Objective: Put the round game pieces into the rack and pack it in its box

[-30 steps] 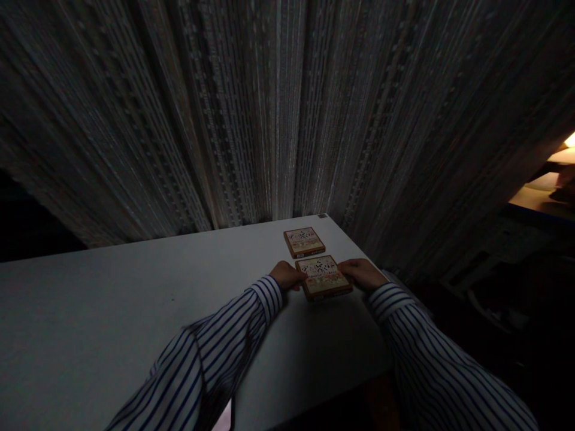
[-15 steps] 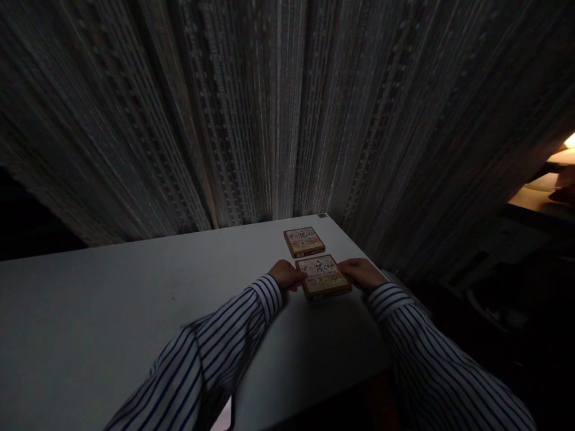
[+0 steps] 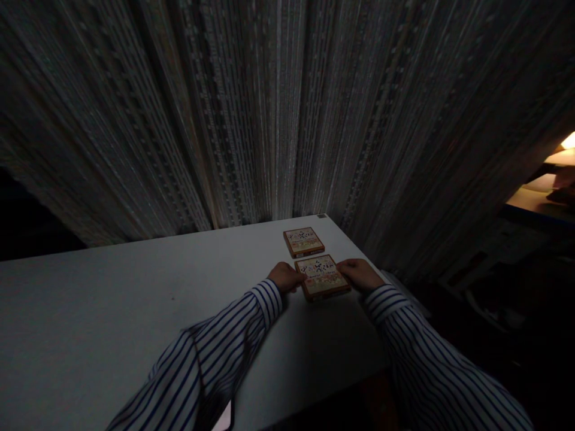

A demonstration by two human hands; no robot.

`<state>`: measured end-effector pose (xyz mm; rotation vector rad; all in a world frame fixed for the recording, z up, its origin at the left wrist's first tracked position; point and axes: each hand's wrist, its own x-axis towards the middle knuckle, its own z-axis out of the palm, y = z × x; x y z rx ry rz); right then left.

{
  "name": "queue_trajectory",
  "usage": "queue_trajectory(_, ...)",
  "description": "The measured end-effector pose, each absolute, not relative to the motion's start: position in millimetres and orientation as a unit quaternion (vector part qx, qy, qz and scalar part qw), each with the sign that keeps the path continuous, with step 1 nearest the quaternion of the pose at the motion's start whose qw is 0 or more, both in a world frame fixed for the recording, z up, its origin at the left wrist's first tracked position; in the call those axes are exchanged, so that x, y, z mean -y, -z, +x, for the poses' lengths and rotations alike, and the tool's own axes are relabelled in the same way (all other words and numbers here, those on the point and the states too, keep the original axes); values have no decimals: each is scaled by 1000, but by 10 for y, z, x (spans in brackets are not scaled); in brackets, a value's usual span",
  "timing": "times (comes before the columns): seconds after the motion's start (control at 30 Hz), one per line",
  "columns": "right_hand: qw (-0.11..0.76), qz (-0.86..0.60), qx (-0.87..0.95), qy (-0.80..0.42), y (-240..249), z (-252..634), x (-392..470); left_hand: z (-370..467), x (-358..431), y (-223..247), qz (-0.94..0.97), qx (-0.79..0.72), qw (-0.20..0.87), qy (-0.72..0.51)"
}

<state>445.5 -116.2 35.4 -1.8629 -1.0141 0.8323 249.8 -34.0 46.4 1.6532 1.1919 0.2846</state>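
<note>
A flat, square box (image 3: 321,279) with a brown border and dark brush lettering lies on the white table (image 3: 135,299), near its right edge. My left hand (image 3: 286,278) grips the box's left side, fingers closed on it. From the other side my right hand (image 3: 360,275) pinches its right edge between thumb and fingers. Just beyond it lies a second, matching flat box (image 3: 303,241), lined up almost straight behind the first with a narrow gap between them. Neither hand touches that one. Dim light hides the fine print.
A pleated, patterned curtain (image 3: 278,120) hangs right behind the table. Part of a phone (image 3: 224,416) shows beside my left sleeve at the front edge. A lit lamp (image 3: 566,149) stands far right, past the table's right edge. A small dark patch (image 3: 321,215) marks the far corner.
Almost nothing differs. Both hands keep their hold on the near box, and the far box stays in place; the view has shifted very slightly.
</note>
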Motion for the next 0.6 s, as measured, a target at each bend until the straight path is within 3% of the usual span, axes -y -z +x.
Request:
queue_trajectory(0.47, 330, -778, 490, -215, -323, 4452, 1208, 2471, 415, -481, 728, -539, 407, -118)
queue_trajectory(0.6, 315, -784, 509, -166, -371, 4383, 1296, 2420, 506, -560, 800, -484, 329, -130)
